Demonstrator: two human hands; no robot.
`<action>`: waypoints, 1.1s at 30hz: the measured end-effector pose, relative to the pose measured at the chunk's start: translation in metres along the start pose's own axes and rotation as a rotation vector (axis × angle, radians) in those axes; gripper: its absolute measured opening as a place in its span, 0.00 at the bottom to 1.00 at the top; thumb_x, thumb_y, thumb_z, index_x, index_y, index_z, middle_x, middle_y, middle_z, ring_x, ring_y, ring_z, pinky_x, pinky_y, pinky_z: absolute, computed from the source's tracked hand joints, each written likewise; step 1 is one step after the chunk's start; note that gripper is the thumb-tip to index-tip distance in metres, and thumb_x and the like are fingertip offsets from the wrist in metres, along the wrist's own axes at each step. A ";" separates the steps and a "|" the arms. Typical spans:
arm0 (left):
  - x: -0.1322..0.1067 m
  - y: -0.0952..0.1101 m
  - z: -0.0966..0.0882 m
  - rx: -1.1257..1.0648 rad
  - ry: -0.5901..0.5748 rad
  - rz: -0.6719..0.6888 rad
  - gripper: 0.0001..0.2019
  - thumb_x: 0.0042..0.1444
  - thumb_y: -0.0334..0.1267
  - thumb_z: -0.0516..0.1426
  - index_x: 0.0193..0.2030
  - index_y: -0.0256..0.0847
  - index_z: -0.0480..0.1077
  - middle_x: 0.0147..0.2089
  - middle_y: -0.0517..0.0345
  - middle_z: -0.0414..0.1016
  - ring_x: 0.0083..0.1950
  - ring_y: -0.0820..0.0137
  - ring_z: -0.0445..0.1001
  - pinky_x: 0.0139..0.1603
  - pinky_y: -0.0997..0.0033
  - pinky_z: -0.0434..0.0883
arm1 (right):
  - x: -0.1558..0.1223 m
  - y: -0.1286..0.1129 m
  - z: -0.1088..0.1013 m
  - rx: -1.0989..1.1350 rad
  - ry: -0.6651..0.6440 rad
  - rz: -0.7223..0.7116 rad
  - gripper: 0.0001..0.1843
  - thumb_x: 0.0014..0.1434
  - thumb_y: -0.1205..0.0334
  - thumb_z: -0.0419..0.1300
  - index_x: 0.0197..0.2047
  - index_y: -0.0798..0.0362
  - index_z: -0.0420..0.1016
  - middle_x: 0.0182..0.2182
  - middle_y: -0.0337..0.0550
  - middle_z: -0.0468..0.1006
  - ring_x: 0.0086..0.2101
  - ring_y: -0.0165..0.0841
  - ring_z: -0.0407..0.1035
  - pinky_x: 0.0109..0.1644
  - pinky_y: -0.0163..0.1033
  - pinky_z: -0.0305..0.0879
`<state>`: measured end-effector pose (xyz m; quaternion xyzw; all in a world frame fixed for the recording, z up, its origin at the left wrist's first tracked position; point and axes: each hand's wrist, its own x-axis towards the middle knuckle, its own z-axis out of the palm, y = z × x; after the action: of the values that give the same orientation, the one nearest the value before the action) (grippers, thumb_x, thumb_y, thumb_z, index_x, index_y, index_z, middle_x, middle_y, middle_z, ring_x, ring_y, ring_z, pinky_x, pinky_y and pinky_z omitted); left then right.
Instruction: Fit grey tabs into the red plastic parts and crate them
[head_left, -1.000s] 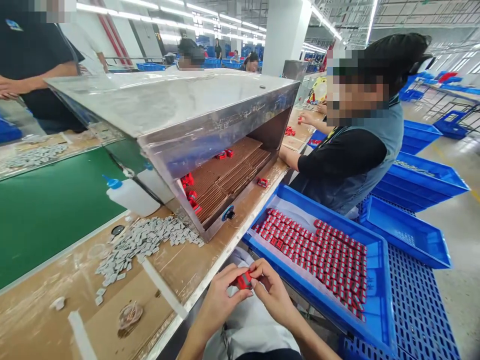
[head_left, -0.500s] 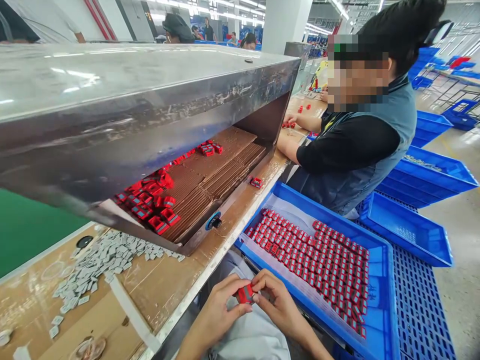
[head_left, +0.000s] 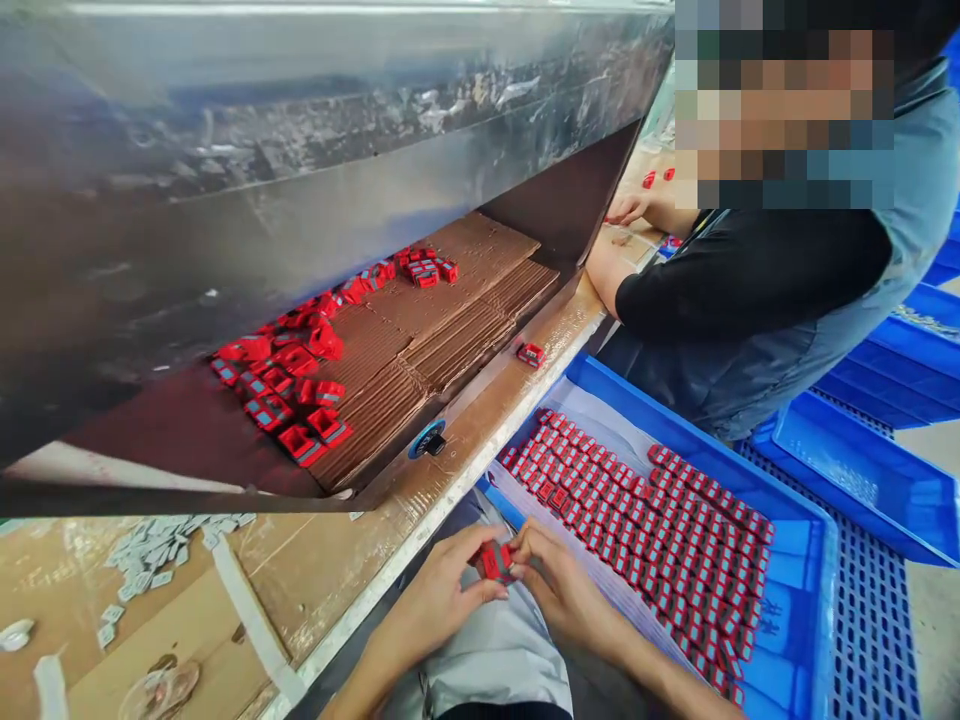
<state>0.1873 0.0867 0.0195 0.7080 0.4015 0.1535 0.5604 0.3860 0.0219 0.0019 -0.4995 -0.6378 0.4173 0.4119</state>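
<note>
Both my hands hold one small red plastic part between fingertips and thumbs, just above my lap. My left hand grips its left side and my right hand its right side. To the right of my right hand lies a blue plastic tray, lined with white film and filled with neat rows of similar red parts. My hands do not touch the tray.
A steel hood covers corrugated cardboard with loose red parts on it. One red part lies on the bench. Grey pieces lie at the left. A co-worker's hand rests beyond, with blue crates at the right.
My view has dropped and moved closer to the hood, so more loose red parts show beneath it. My hands still hold the red part.
</note>
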 end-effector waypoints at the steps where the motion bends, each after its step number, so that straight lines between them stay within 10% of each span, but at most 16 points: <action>1: 0.002 -0.001 -0.002 -0.045 0.038 -0.022 0.30 0.55 0.41 0.67 0.64 0.44 0.70 0.50 0.49 0.80 0.44 0.64 0.77 0.53 0.62 0.75 | 0.012 0.000 -0.012 -0.017 -0.007 -0.018 0.09 0.70 0.63 0.53 0.35 0.49 0.66 0.36 0.42 0.75 0.37 0.33 0.71 0.41 0.38 0.67; 7: -0.009 -0.020 -0.005 0.007 0.083 0.007 0.27 0.60 0.45 0.63 0.66 0.48 0.70 0.58 0.47 0.80 0.51 0.60 0.79 0.57 0.59 0.76 | 0.138 0.028 -0.073 -0.547 0.277 -0.079 0.08 0.68 0.65 0.55 0.34 0.50 0.70 0.34 0.46 0.74 0.37 0.38 0.70 0.45 0.43 0.69; 14: -0.034 -0.047 0.011 0.085 0.107 0.079 0.19 0.63 0.48 0.60 0.59 0.50 0.76 0.48 0.51 0.84 0.45 0.63 0.82 0.53 0.68 0.78 | 0.221 0.067 -0.081 -0.781 0.441 0.011 0.10 0.65 0.70 0.53 0.40 0.52 0.75 0.43 0.55 0.72 0.44 0.45 0.68 0.51 0.51 0.69; 20: -0.059 -0.038 0.012 0.027 0.162 0.027 0.17 0.64 0.48 0.59 0.56 0.47 0.77 0.46 0.51 0.84 0.44 0.64 0.81 0.51 0.66 0.78 | 0.217 0.050 -0.086 -0.832 0.564 0.021 0.11 0.64 0.71 0.53 0.45 0.54 0.74 0.46 0.59 0.71 0.47 0.48 0.66 0.49 0.51 0.69; 28: -0.097 -0.031 0.000 -0.024 -0.021 0.027 0.14 0.63 0.43 0.57 0.48 0.39 0.78 0.41 0.51 0.84 0.42 0.65 0.80 0.45 0.68 0.75 | 0.099 0.017 -0.036 -0.759 0.631 -0.105 0.10 0.67 0.62 0.51 0.46 0.51 0.72 0.43 0.54 0.74 0.46 0.46 0.69 0.53 0.55 0.69; 33: -0.103 -0.041 -0.016 0.136 0.387 0.150 0.17 0.68 0.44 0.51 0.39 0.39 0.78 0.34 0.50 0.81 0.37 0.66 0.78 0.42 0.68 0.74 | 0.150 -0.011 -0.022 -0.669 0.551 -0.273 0.09 0.69 0.60 0.54 0.47 0.53 0.73 0.44 0.53 0.76 0.47 0.43 0.71 0.55 0.51 0.70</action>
<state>0.0956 0.0227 0.0111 0.7293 0.4573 0.3002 0.4110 0.3789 0.1698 0.0356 -0.6088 -0.6640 -0.0183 0.4337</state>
